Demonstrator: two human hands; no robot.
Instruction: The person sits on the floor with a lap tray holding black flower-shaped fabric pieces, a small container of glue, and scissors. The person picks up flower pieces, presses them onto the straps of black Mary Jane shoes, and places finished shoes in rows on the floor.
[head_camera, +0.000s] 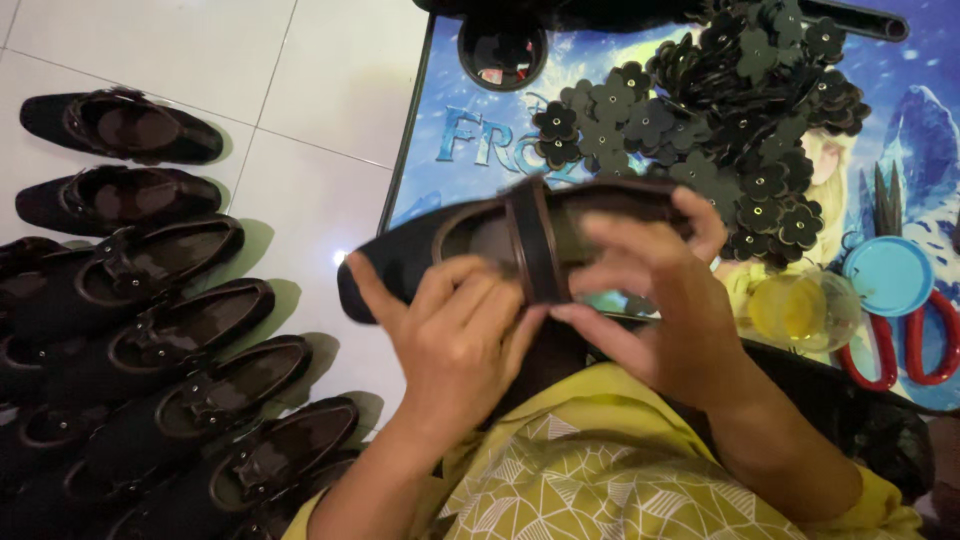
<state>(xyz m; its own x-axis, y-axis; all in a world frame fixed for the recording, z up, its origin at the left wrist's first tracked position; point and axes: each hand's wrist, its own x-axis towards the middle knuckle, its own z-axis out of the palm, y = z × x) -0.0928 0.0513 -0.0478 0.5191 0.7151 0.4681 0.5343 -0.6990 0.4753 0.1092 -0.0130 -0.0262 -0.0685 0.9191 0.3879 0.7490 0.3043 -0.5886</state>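
Head view: both hands (560, 320) hide the blurred shoe's (520, 240) middle.

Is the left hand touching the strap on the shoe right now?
Touching. The head view shows the left hand with fingertips pressed against the strap of the black shoe, no gap visible.

Printed surface: one, far right.
Tabletop print (470, 150), rectangular, blue with white lettering and cartoon artwork; partly covered. No packages or screens seen.
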